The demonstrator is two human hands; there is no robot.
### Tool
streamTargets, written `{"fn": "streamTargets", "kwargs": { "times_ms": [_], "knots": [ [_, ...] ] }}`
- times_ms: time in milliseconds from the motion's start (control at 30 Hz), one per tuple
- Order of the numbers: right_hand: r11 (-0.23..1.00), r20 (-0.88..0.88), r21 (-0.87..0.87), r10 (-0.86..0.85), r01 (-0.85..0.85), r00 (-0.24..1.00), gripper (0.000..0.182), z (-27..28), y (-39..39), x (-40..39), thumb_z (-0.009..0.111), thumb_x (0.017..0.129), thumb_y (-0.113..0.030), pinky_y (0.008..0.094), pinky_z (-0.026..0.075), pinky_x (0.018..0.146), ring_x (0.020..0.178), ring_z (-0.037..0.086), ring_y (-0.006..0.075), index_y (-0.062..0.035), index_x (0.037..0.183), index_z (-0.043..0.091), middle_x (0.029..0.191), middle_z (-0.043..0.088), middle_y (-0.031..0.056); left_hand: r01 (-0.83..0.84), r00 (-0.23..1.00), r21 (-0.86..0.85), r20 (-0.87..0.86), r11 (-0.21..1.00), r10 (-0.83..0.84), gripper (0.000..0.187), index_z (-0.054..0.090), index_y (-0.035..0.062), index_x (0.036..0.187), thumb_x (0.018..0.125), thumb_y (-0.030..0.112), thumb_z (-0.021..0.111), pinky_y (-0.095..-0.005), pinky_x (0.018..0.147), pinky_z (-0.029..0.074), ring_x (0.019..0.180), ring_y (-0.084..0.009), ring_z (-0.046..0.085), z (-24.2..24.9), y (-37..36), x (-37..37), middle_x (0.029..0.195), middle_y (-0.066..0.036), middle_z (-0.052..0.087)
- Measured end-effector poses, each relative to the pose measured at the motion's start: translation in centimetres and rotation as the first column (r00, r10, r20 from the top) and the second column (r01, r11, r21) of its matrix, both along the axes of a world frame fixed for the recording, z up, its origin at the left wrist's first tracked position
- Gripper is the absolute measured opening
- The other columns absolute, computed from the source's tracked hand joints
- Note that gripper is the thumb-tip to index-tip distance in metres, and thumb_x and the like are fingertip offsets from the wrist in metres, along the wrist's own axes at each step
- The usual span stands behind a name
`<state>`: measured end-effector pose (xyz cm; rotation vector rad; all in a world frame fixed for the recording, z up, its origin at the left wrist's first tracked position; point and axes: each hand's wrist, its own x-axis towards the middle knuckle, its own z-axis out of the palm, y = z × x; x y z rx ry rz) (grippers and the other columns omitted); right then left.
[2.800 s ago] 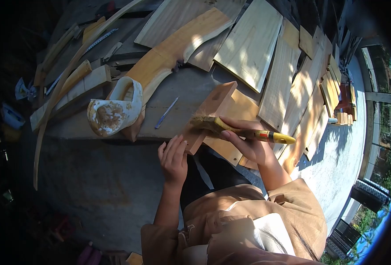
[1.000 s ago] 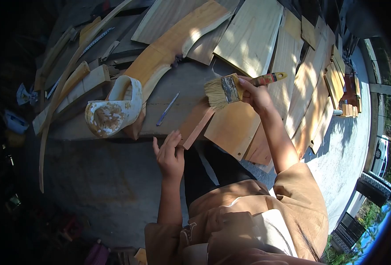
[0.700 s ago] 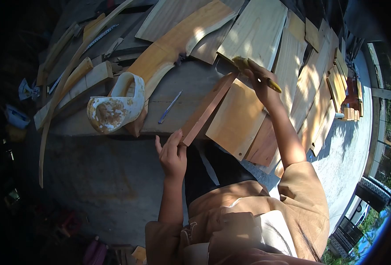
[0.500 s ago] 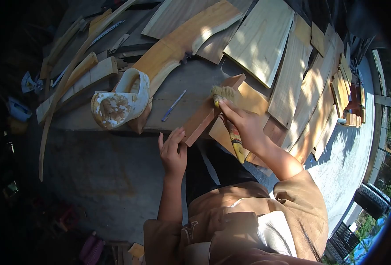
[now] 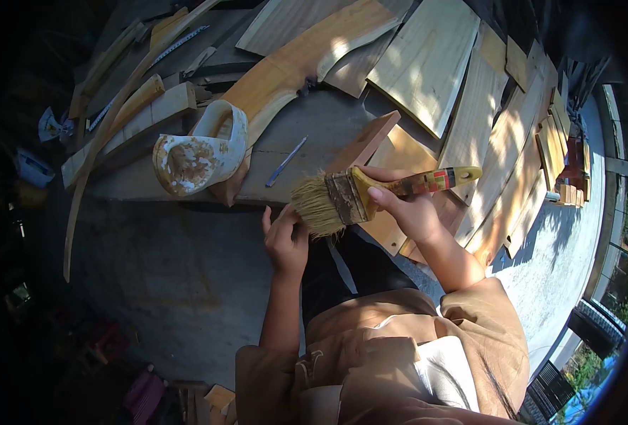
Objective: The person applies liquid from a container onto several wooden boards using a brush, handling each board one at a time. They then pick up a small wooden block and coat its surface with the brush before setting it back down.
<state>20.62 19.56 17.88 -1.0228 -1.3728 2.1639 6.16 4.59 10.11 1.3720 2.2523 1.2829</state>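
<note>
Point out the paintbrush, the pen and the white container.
Paintbrush (image 5: 316,207): head view, on its bristles.
Pen (image 5: 286,162): head view, mid-barrel.
White container (image 5: 234,150): head view, on its outer side wall.

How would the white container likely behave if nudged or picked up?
The white container looks stiff, its walls holding their shape around a wide opening. It is probably light if empty, though its contents can't be judged. Its tilted look suggests it could tip.

A grey table (image 5: 321,117) bears a stained white container (image 5: 218,152) near its front edge, a pen (image 5: 286,163) beside it, a wavy-edged plank (image 5: 293,57), curved wooden strips (image 5: 126,99) leftward, flat pale boards (image 5: 427,64) rightward.
</note>
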Motion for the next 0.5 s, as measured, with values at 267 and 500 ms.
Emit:
{"fn": "streamTargets", "kwargs": {
  "times_ms": [267, 500],
  "knots": [
    [0.922, 0.247, 0.266, -0.348, 0.283, 0.904, 0.039, -8.8, 9.1, 5.4, 0.056, 0.082, -0.025, 0.0208, 0.045, 0.066, 0.077, 0.056, 0.0099, 0.0018, 0.109, 0.055, 0.091, 0.060, 0.0055, 0.039, 0.998, -0.054, 0.051, 0.998, -0.036, 0.022, 0.059, 0.0085, 0.087, 0.069, -0.005, 0.058, -0.0512, 0.096, 0.025, 0.102, -0.0270, 0.054, -0.9, -0.9, 0.2, 0.100, -0.008, 0.061],
    [0.802, 0.326, 0.570, -0.419, 0.177, 0.848, 0.035, -9.0, 11.6, 7.0, 0.060, 0.081, -0.019, 0.0233, 0.044, 0.074, 0.083, 0.058, 0.0113, 0.0010, 0.109, 0.055, 0.092, 0.063, 0.0103, 0.126, 0.982, -0.067, -0.133, 0.990, -0.134, 0.026, 0.060, 0.0092, 0.088, 0.067, -0.007, 0.058, -0.0510, 0.095, 0.027, 0.108, -0.0304, 0.050, -1.5, -1.0, -0.9, 0.107, -0.011, 0.058]
  ]
}}
